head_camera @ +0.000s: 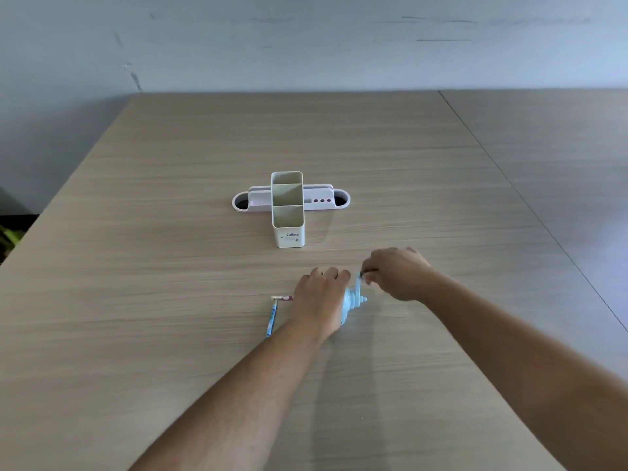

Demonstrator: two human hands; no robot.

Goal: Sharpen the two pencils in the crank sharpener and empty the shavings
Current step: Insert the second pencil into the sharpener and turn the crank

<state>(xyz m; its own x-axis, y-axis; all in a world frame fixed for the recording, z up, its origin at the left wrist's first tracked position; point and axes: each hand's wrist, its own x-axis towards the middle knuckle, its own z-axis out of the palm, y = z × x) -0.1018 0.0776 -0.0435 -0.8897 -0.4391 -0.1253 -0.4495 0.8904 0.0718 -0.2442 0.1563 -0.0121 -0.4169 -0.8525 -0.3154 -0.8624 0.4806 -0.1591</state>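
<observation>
Fig.: my left hand [319, 297] lies closed over the body of the pale blue sharpener [353, 302], pinning it to the surface [170, 334]; my right hand [396, 275] sits just to the right w/ thumb and fingers pinched on a small dark part at the sharpener's upper right, prob. the crank knob (blurred, so not certain). Both grips are thus closed, left on the body, right on the knob. Pencil 1 [282, 298] shows only its white-and-red tail end, sticking out leftward from under my left hand; long axis runs left-right, in line w/ the sharpener, so I judge its tip is in the intake, though my hand hides the join. Pencil 2 [271, 319], blue, lies loose on the surface just left of my left wrist, long axis roughly near-far, its far end almost meeting pencil 1's tail. Key relation: pencil 2 is on the left-hand side, well apart from the right hand, so the left hand is the nearer for the swap, approx. one short reach down-left. A white organizer [289, 209] stands farther back, empty as far as visible. Shavings not yet emptied, by my reading.
</observation>
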